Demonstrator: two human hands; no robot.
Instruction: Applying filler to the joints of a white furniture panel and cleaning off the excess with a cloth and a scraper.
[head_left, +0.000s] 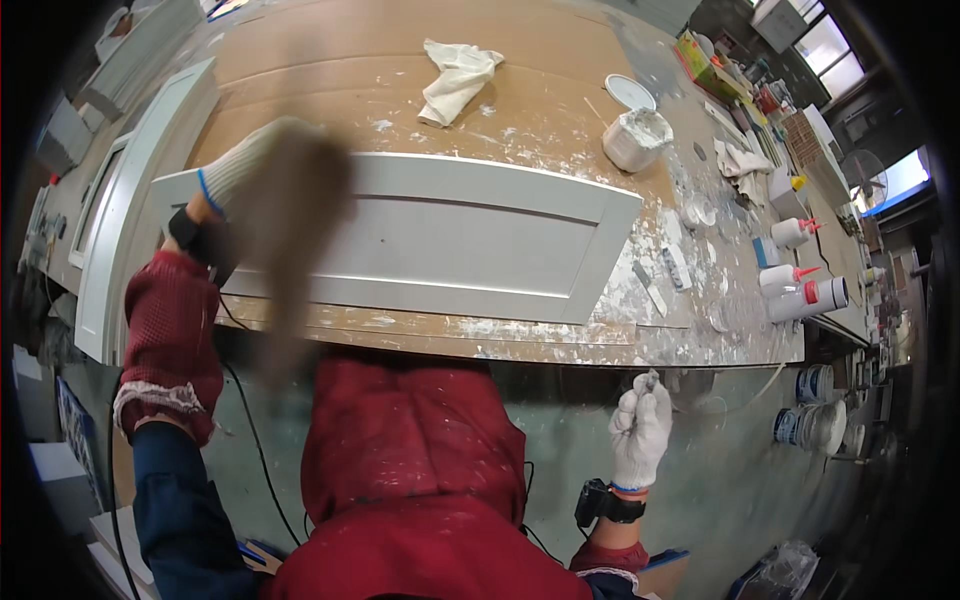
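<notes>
In the head view, holding the white-knit-gloved left hand at the left end of a white, rectangular, framed panel, with a blurred brown shape hiding the hand's fingers; not being able to tell that grip. Pressing the curled fingers of the white-knit-gloved right hand together, well apart from the panel. Seeing the panel lying along the near edge of a brown, paint-spattered table, with a crumpled cream cloth beyond and a round white tub to the right.
</notes>
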